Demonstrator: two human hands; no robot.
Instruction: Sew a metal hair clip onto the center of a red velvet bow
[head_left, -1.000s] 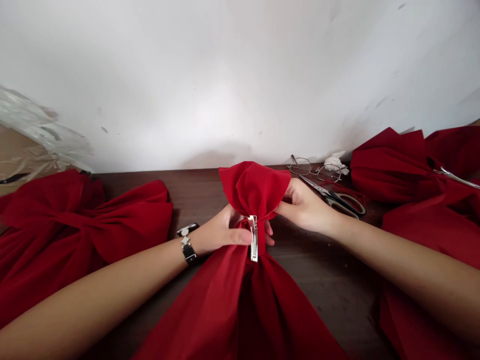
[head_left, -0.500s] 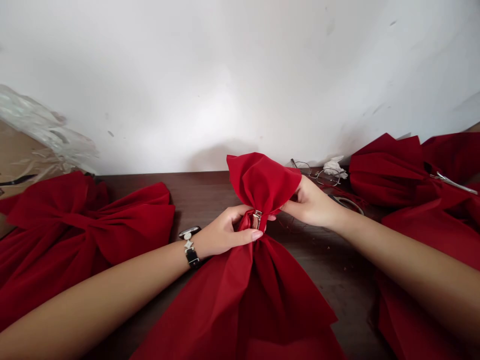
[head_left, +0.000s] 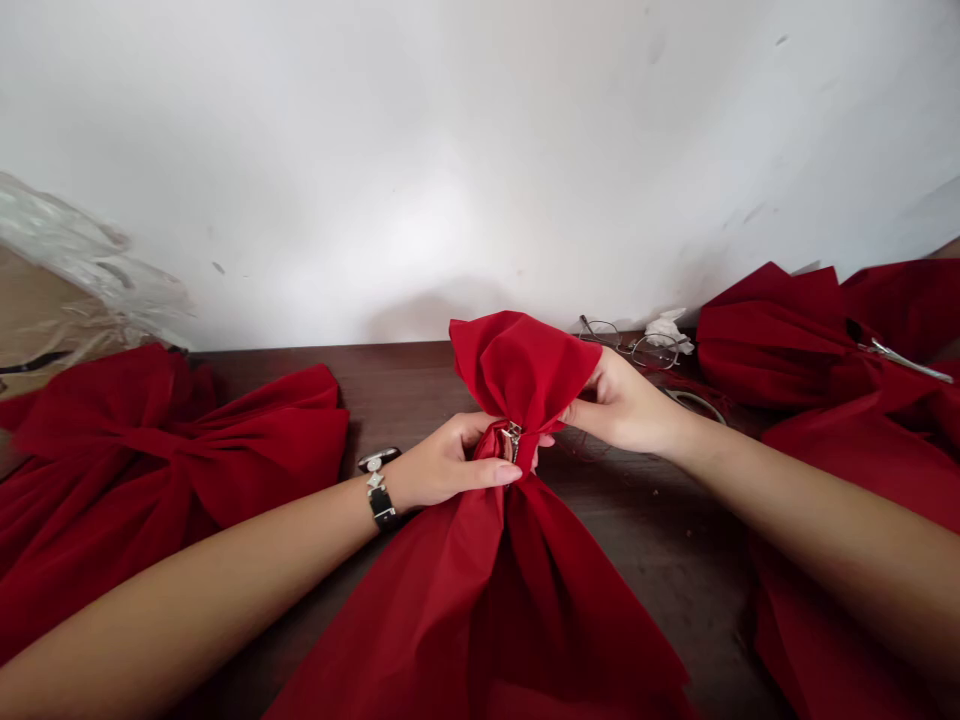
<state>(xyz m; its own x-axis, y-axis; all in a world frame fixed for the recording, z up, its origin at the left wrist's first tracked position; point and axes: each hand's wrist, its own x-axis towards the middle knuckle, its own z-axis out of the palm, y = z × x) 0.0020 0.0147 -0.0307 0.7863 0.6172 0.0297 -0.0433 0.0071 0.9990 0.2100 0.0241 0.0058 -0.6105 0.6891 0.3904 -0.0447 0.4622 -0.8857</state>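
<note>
Red cloth bow (head_left: 480, 610), one piece, pinched to a narrow waist between both hands, its tails spreading over the dark wooden worktop (head_left: 405, 358) below the fingers and a cupped fold (head_left: 525, 365) rising above them. Left hand (head_left: 450, 465): fingers (head_left: 491, 474) together, curled around the front of the waist and clamped on the cloth. Right hand (head_left: 622, 405): fingers (head_left: 579, 394) together, pinching the cloth at the side of the fold, level with the waist. Silver metal clip (head_left: 512, 436), between the two sets of fingers: only its hinged end shows now, where a second ago its long blade lay fully exposed down the front of the cloth; it has sunk into the gathers, which close around it. Black-strapped bracelet (head_left: 380, 505), on the left wrist, just behind the left fingers. Past the right fingers, near the wall: wire-rimmed glasses (head_left: 634, 348), crumpled tissue (head_left: 667, 328), and one scissor handle (head_left: 694, 403) showing beyond the right wrist. Further right of the fingers, two more red bows (head_left: 772, 335), one bearing a second metal clip (head_left: 904, 358). Left of the fingers, another red bow (head_left: 172, 440), with plastic sheeting (head_left: 67, 250) behind it.
</note>
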